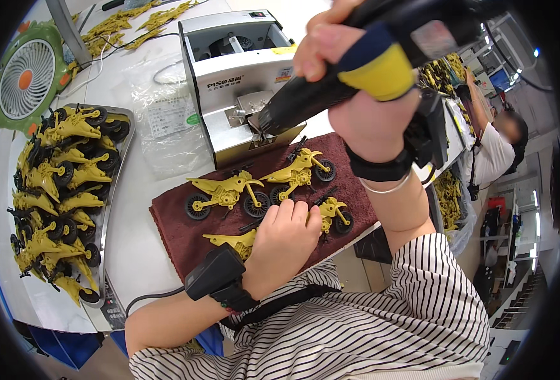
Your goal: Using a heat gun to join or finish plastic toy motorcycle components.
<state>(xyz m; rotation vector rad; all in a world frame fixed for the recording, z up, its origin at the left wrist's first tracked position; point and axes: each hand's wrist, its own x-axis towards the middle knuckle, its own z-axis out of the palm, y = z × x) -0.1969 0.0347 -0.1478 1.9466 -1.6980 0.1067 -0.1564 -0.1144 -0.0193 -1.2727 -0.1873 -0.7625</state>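
Observation:
My right hand (372,123) grips a black electric screwdriver (305,102), a yellow and blue band around its grip. The screwdriver's nose is at the front outlet of a silver-white screw feeder machine (226,85); its tip is hidden there. On a dark red towel (175,218) lie several yellow toy motorcycles with black wheels, among them one at the upper left (226,190) and one at the upper right (299,166). Closed over a nearer toy motorcycle (229,242), my left hand (286,237) presses it against the towel and hides much of it.
At left, a metal tray (118,171) is heaped with yellow toy motorcycles, behind it a green fan (30,79). A clear plastic bag (166,120) lies beside the machine. Yellow parts (118,25) are at the back. A co-worker (498,149) sits at right, near a bin of yellow parts (448,196).

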